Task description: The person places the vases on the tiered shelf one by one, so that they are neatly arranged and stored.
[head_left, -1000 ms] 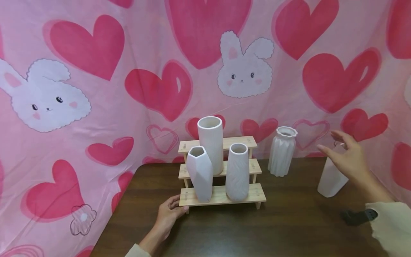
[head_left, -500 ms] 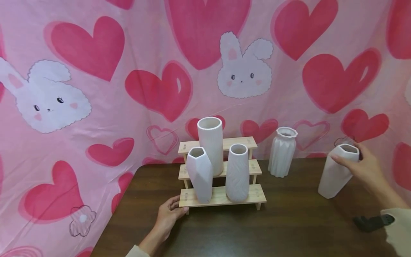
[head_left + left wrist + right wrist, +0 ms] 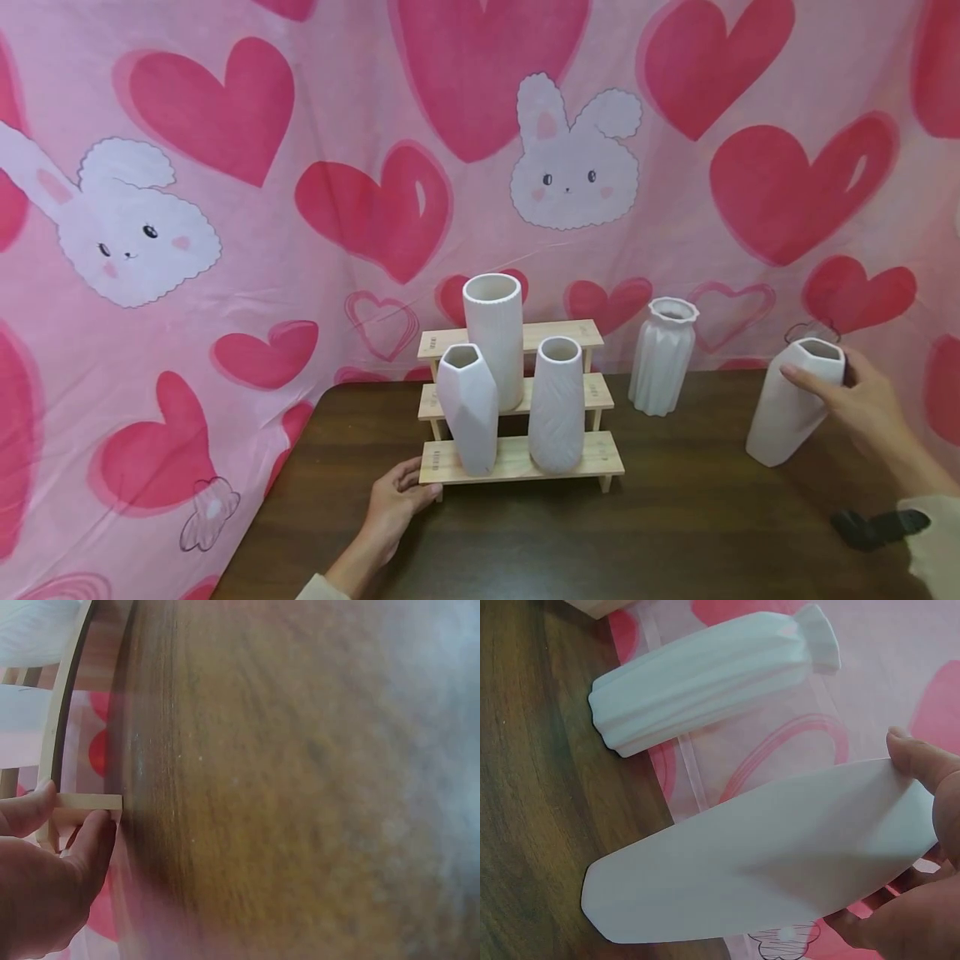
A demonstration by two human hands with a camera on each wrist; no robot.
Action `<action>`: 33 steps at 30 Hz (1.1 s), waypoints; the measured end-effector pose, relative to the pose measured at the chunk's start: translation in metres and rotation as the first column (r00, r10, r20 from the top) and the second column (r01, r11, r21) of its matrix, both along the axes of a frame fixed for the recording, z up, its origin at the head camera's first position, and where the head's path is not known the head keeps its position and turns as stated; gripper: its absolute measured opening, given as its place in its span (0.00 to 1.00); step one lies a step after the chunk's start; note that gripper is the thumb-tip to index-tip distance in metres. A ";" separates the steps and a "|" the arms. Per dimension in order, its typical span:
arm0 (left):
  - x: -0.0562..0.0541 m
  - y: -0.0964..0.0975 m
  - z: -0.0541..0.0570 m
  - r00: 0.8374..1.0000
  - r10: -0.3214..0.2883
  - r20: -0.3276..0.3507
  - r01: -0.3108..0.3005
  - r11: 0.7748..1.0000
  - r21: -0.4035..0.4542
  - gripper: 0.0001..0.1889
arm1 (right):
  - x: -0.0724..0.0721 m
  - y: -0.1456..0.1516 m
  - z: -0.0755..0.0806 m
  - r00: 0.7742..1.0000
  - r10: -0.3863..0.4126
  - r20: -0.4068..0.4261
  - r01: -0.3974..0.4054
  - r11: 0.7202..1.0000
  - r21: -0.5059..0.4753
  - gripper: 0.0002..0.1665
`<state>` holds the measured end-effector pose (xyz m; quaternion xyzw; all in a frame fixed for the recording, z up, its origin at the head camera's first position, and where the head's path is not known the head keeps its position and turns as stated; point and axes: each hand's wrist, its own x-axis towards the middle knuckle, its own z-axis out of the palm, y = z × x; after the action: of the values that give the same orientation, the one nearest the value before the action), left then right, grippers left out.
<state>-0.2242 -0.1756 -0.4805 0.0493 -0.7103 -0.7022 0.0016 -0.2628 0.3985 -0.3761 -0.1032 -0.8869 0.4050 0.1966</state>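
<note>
The right grip (image 3: 864,398) clasps a white vase (image 3: 786,410) near its top, base below, likely for control, while the left grip (image 3: 393,502) pinches a wooden stand (image 3: 513,458) alongside, apparently steadying it.

We see a smooth, matt, ceramic-looking rightmost faceted vase (image 3: 783,412), a softly glossy fluted vase (image 3: 662,367) and a round-mouthed front vase (image 3: 557,412) roughened by shallow relief. To us the tiered stand (image 3: 513,458) looks like pale, bare wood, the counter (image 3: 675,533) dark, faintly glossy wood grain, and the backdrop (image 3: 487,225) creased matt cloth.
</note>
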 end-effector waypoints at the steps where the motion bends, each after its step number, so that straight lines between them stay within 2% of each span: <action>1: 0.000 0.000 0.000 1.000 -0.001 0.000 0.001 1.000 0.001 0.33 | 0.000 0.000 0.000 1.000 -0.011 0.003 0.011 1.000 -0.006 0.46; 6: 0.001 0.001 0.001 1.000 -0.009 -0.006 0.009 1.000 -0.004 0.34 | 0.002 0.000 0.000 0.999 -0.026 0.023 0.027 0.999 -0.047 0.50; 16: 0.003 0.001 0.003 1.000 -0.005 -0.019 0.004 0.999 -0.032 0.34 | 0.002 0.003 0.004 0.998 -0.061 0.036 0.061 0.998 -0.009 0.46; 20: 0.003 0.001 0.003 1.000 -0.006 -0.022 0.005 0.999 -0.048 0.34 | 0.007 -0.002 0.008 0.998 -0.056 0.034 0.056 0.998 0.010 0.49; 26: 0.001 0.000 0.002 1.000 -0.011 -0.008 0.011 0.999 -0.042 0.33 | 0.015 -0.017 0.026 0.999 -0.044 0.008 0.044 0.999 0.030 0.50; 33: 0.002 0.000 0.003 1.000 -0.013 -0.004 0.013 1.000 -0.024 0.34 | 0.018 -0.042 0.050 0.999 -0.031 -0.022 0.032 0.999 0.041 0.49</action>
<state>-0.2223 -0.1755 -0.4779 0.0432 -0.7188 -0.6938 -0.0011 -0.2449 0.3567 -0.3264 -0.1086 -0.8912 0.3846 0.2144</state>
